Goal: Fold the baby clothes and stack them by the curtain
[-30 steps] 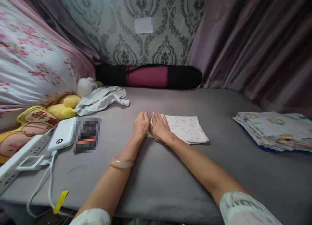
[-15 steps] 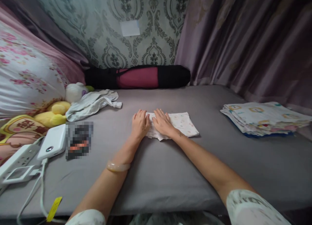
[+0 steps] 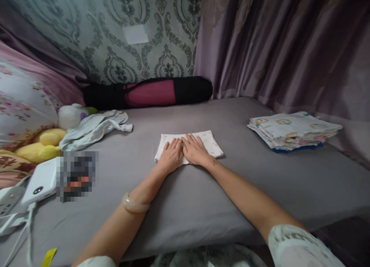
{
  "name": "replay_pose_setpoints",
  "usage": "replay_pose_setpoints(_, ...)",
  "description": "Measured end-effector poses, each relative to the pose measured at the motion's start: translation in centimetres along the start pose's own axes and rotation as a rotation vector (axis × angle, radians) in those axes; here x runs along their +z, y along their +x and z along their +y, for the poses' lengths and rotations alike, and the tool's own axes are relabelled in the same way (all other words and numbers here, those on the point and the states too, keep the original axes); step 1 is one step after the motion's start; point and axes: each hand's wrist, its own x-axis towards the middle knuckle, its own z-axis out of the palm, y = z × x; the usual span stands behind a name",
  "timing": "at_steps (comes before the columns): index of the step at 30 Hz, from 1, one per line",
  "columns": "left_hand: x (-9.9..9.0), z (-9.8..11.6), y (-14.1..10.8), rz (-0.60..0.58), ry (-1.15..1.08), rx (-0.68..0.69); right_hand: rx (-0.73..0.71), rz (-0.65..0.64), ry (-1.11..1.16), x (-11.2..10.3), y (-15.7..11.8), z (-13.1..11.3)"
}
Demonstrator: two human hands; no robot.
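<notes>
A white cloth with a small faint print [image 3: 212, 143] lies folded into a flat rectangle on the grey sheet. My left hand [image 3: 172, 154] rests flat on its left half, fingers stretched out and pointing away from me. Beside it, my right hand [image 3: 195, 149] lies flat on the middle of the cloth, its fingers slightly spread. The two hands touch or nearly touch at the thumbs. They cover the centre of the cloth, and its near edge shows a little below them.
To the right sits a stack of folded printed cloths [image 3: 291, 130]. A crumpled pale garment [image 3: 95, 129] lies at left, near plush toys [image 3: 43, 143] and a white power bank [image 3: 42, 180] with cables. Along the wall runs a black and dark-red long bag [image 3: 150, 92].
My left hand has come down flat onto the cloth's left part, which now shows folded on both sides of my hands. The view has swung to the right.
</notes>
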Motion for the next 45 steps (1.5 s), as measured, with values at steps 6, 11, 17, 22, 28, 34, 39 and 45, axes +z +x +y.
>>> replay_pose_setpoints(6, -0.1, -0.3, 0.0, 0.093, 0.049, -0.058, 0.096, 0.07, -0.025, -1.2, -0.6, 2.0)
replay_pose_setpoints(11, -0.1, -0.8, 0.1, -0.003, 0.026, -0.079, 0.136, 0.004, -0.041, -1.1, -0.7, 2.7)
replay_pose_setpoints(17, -0.9, -1.3, 0.9, 0.113, 0.046, -0.087, 0.163, 0.043, -0.037, -1.4, -0.5, 3.5)
replay_pose_setpoints(22, -0.5, -2.2, 1.5, 0.063, 0.05, -0.141, 0.229, 0.041, -0.057, -1.2, -0.5, 4.9)
replay_pose_setpoints(28, -0.1, -2.6, 1.7, -0.007, -0.011, -0.158, 0.231, 0.015, -0.036, -0.7, -0.3, 5.1)
replay_pose_setpoints(34, -0.3, -4.0, 1.9, 0.14, -0.09, -0.309, 0.305, 0.105, 0.104, -2.1, -0.1, 6.1)
replay_pose_setpoints(39, -2.5, -6.1, 1.3, 0.056, -0.154, -0.494, 0.526, 0.098, 0.273, -4.1, -1.0, 9.1)
replay_pose_setpoints(45, -3.7, -5.0, 0.6, 0.06, -0.114, -0.441, 0.457, 0.099, 0.074, -5.4, -3.4, 8.3)
